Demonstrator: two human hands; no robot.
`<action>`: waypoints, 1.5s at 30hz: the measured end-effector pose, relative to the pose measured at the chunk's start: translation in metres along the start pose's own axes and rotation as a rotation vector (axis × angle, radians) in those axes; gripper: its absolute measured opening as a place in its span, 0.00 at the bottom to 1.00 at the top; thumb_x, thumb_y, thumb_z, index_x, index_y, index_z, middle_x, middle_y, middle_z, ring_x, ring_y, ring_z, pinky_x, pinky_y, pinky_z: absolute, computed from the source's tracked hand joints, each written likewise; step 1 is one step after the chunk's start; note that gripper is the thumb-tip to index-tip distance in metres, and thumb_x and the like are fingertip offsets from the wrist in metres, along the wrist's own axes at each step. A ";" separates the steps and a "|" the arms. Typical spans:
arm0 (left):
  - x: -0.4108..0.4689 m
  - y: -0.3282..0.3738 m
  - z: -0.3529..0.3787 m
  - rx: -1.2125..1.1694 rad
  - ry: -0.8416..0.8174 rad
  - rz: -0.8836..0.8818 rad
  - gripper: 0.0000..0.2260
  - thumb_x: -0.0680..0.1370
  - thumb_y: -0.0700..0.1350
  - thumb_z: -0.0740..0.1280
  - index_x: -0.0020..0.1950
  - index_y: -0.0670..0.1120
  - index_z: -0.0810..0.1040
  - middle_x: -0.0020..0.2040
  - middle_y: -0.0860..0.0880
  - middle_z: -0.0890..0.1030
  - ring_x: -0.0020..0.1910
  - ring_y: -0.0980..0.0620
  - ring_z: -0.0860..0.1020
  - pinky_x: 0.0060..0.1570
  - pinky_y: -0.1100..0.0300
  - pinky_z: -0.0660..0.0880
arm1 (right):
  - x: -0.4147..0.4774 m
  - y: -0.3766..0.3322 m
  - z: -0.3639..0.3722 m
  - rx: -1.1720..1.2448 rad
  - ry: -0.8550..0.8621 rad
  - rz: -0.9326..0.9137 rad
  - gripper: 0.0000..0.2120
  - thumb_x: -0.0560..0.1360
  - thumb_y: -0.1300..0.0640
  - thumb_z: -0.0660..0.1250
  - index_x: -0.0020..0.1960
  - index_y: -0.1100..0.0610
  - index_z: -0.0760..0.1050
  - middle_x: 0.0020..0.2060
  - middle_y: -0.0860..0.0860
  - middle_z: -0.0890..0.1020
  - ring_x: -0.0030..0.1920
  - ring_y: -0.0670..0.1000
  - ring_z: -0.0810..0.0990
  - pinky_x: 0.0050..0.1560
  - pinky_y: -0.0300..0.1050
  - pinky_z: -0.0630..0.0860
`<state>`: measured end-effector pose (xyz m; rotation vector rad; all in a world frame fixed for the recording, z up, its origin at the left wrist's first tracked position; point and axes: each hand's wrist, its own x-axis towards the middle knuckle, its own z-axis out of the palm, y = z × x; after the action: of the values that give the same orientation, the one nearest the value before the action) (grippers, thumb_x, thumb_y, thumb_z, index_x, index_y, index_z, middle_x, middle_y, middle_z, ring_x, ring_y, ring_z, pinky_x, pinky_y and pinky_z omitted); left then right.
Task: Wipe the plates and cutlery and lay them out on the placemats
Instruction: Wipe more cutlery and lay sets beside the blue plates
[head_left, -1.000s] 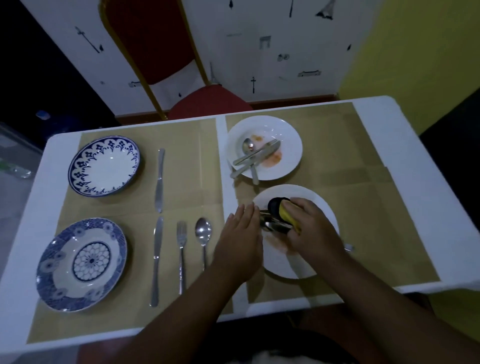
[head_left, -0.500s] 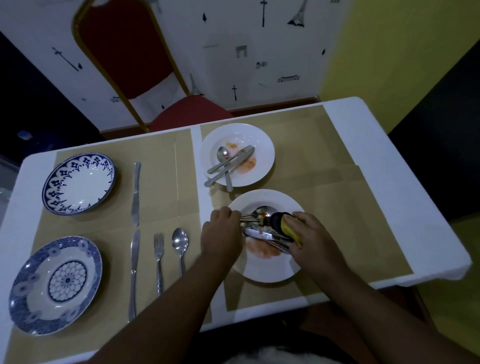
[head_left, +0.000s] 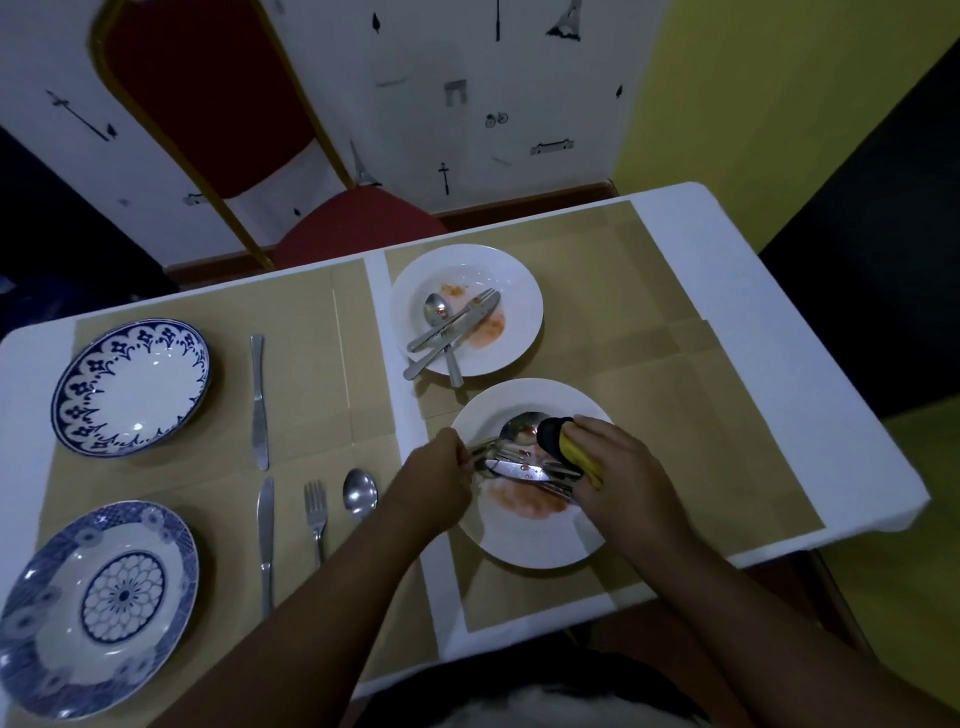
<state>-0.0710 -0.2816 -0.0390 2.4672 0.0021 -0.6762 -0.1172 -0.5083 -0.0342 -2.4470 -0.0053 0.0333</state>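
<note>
A white plate (head_left: 524, 543) smeared with red sauce lies near the table's front, with a spoon (head_left: 519, 427), a knife (head_left: 517, 470) and a fork on it. My left hand (head_left: 434, 480) grips the handles of that cutlery at the plate's left rim. My right hand (head_left: 626, 480) holds a yellow and black sponge (head_left: 563, 444) pressed down on the cutlery. Behind it, a second dirty white plate (head_left: 511, 270) carries another spoon, fork and knife (head_left: 452, 332). On the left placemat (head_left: 301, 312) lie two blue patterned plates (head_left: 130, 387) (head_left: 96, 605), two knives (head_left: 258, 400), a fork (head_left: 316, 514) and a spoon (head_left: 359, 492).
A white table (head_left: 769, 332) holds tan placemats side by side. A red chair with a gold frame (head_left: 358, 223) stands behind the far edge. The right placemat (head_left: 691, 395) is bare to the right of the white plates.
The view has shifted, so the table sits further right and lower. My left hand went from lying flat by the plate to gripping the cutlery handles, and the spoon's bowl now shows.
</note>
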 end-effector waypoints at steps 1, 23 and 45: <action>-0.006 0.001 -0.002 -0.134 -0.053 -0.057 0.03 0.82 0.44 0.64 0.49 0.48 0.73 0.48 0.46 0.83 0.46 0.48 0.81 0.49 0.50 0.80 | 0.000 -0.004 0.000 -0.005 0.003 -0.016 0.30 0.66 0.69 0.67 0.66 0.53 0.76 0.65 0.46 0.76 0.64 0.49 0.74 0.61 0.46 0.74; -0.054 0.026 -0.009 -0.971 -0.350 -0.342 0.14 0.82 0.40 0.59 0.56 0.44 0.84 0.34 0.47 0.73 0.26 0.55 0.62 0.28 0.61 0.58 | 0.010 -0.001 -0.003 -0.316 -0.072 -0.130 0.30 0.67 0.70 0.69 0.67 0.56 0.74 0.66 0.49 0.76 0.58 0.55 0.70 0.52 0.51 0.77; -0.055 0.041 0.004 -0.831 -0.187 -0.261 0.11 0.80 0.34 0.62 0.49 0.42 0.84 0.40 0.44 0.80 0.31 0.52 0.69 0.28 0.62 0.65 | 0.015 -0.017 -0.012 -0.282 -0.088 -0.131 0.28 0.70 0.67 0.68 0.69 0.57 0.72 0.65 0.51 0.76 0.63 0.56 0.70 0.58 0.54 0.75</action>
<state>-0.1149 -0.3100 0.0051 1.6123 0.4482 -0.8068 -0.1018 -0.5024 -0.0146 -2.7190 -0.2235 0.0877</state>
